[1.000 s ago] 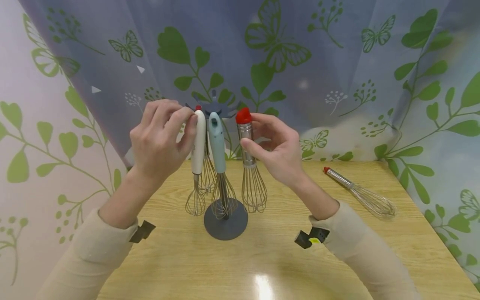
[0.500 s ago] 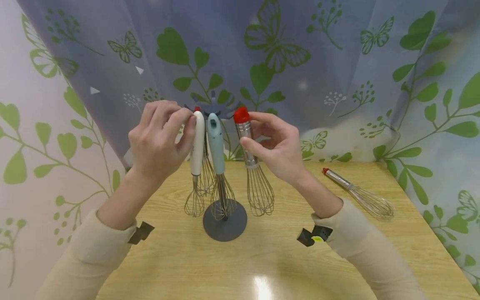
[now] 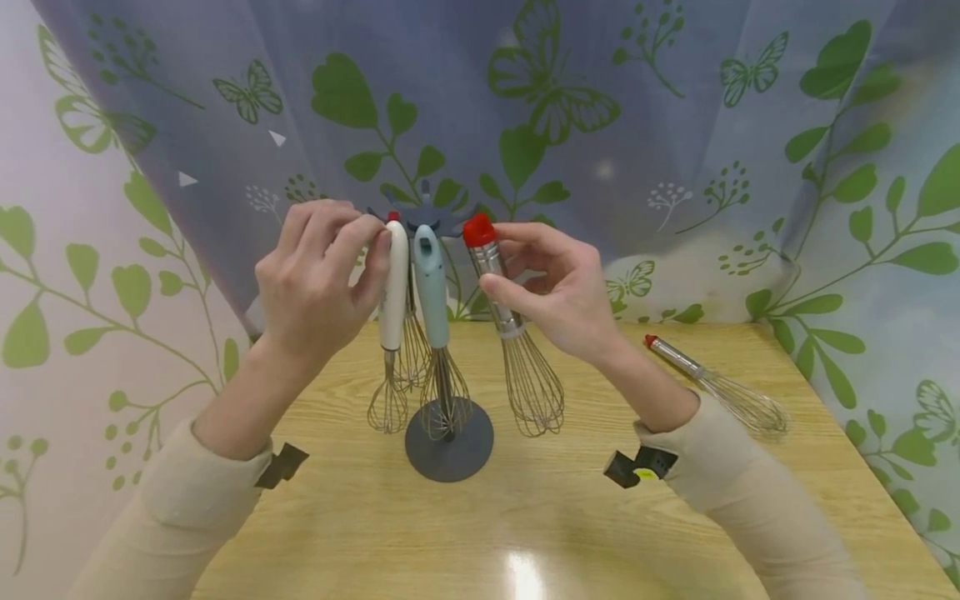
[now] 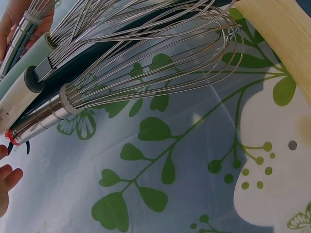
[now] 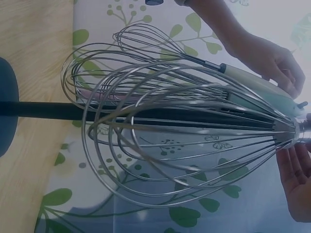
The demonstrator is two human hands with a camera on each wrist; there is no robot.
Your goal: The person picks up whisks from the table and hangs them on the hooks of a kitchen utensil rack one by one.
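Note:
My right hand (image 3: 558, 283) grips a balloon whisk (image 3: 486, 257) with a silver handle and red end cap, tilted with its wires down and to the right. Its wires fill much of the right wrist view. My left hand (image 3: 318, 267) pinches the top of a white-handled whisk (image 3: 393, 292) at a dark stand (image 3: 450, 458) with a round base. Beside that hangs a light blue-handled whisk (image 3: 432, 292). Behind the white one, partly hidden, hangs another silver whisk (image 4: 36, 121) with a red end. Whether the right hand's whisk touches a hook cannot be told.
Another silver whisk (image 3: 678, 357) with a red end lies on the wooden table (image 3: 570, 517) at the right. The stand's hooks (image 3: 427, 208) spread at the top, near the patterned curtain (image 3: 637, 167) behind the table.
The whisk in my right hand has tilted, its wires swinging right and its red end shifting slightly left. My left hand stays at the white-handled whisk.

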